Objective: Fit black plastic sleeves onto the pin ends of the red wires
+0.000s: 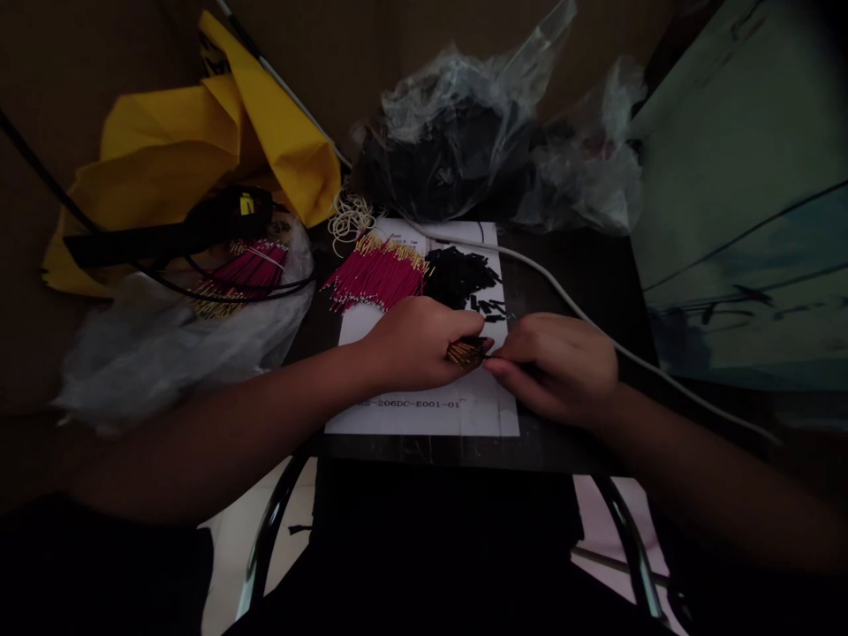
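Note:
My left hand (420, 343) is closed around a bundle of wires with gold-coloured terminals (465, 353), whose ends stick out past the thumb. Right beside it, my right hand (563, 360) pinches at the tip of the bundle; a small dark piece seems to lie between thumb and forefinger, too small to make out. Just beyond the hands, a heap of magenta wires (381, 276) with gold and silvery ends rests on a printed white sheet (424, 421). Next to that heap is a pile of short black sleeves (458, 274), several lying loose.
A white cable (563, 291) crosses the dark table (556, 449). Clear plastic bags (457, 132) with dark contents stand at the back. To the left are yellow cloth (172, 132), more bundled magenta wires (248, 269) on plastic, and black cables. A pale panel (748, 203) borders the right.

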The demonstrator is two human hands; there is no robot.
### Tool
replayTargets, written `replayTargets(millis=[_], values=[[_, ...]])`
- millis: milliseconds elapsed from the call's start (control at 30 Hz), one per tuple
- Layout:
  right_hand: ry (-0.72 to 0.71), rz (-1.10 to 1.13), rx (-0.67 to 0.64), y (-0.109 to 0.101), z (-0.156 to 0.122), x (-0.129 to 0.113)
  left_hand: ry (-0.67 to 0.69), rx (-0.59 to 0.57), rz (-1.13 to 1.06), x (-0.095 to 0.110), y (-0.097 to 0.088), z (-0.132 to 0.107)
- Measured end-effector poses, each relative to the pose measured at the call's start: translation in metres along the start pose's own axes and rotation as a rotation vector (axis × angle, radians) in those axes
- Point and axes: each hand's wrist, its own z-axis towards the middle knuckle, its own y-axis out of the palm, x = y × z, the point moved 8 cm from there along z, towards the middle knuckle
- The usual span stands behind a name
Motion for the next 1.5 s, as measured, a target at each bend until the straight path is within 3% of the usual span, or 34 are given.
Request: replayTargets(millis=[367,867,1100,1500], values=[[0.0,0.028,-0.115,0.013,-0.004,0.006,-0.011,-0.035,0.047,-0.002,0.003,0.0],[0.004,0.003,-0.098,0.014,-0.003,0.006,-0.008,-0.093,0.125,-0.001,0.009,0.002],[0.079,0.161,-0.15,0.017,-0.002,0.015,-0.029,-0.121,0.154,-0.003,0.01,0.0],[0.295,0.195,-0.154,0.021,-0.004,0.039,-0.015,-0.156,0.184,-0.003,0.011,0.001]])
